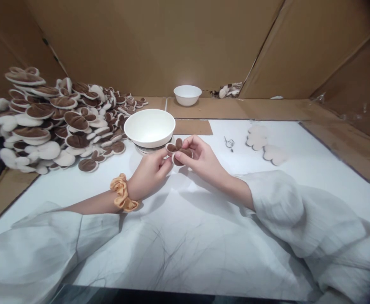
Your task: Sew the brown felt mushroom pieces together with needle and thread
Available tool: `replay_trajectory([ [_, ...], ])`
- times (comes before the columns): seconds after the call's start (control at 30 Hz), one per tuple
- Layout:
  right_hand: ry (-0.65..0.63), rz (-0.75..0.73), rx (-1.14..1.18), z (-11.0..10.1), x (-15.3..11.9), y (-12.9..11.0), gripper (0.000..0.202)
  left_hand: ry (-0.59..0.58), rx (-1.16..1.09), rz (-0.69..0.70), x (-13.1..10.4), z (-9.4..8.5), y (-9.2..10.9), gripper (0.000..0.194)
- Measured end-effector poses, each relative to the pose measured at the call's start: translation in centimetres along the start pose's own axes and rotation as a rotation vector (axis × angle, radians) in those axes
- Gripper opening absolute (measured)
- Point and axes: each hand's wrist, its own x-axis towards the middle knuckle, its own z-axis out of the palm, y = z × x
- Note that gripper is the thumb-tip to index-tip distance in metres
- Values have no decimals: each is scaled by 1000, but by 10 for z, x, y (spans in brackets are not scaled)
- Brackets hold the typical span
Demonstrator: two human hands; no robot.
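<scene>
Between my two hands is a small brown plush piece with pale edges and rounded lobes (179,145), held up just in front of the large white bowl (149,126). My left hand (151,171) wears an orange scrunchie at the wrist and pinches the piece's left side. From the right, my right hand (203,160) grips it with thumb and fingers. The fingertips cover part of the piece. A great heap of similar brown-and-white plush pieces (74,120) rises on the left.
A smaller white bowl (187,95) stands at the back on cardboard. Right of my hands lie a small tangle of dark wire or thread (229,143) and pale lobed pieces (256,137). Cardboard walls (159,46) enclose the white tabletop (314,169).
</scene>
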Motion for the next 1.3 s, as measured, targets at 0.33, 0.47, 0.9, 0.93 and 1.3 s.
replay_trajectory([
  [0.33, 94, 123, -107, 0, 0, -5, 25, -4, 122, 11, 1, 0, 2, 14],
  [0.47, 74, 97, -208, 0, 0, -4, 27, 4, 128, 44, 0, 0, 0, 13],
  [0.9, -6, 131, -163, -3, 2, -1, 11, -97, 276, 44, 5, 1, -4, 21],
  [0.93, 10, 116, -187, -3, 2, -1, 11, -105, 300, 37, 5, 2, -3, 22],
  [1.3, 86, -43, -444, -8, 3, 3, 11, -46, 211, 28, 8, 8, -4, 17],
])
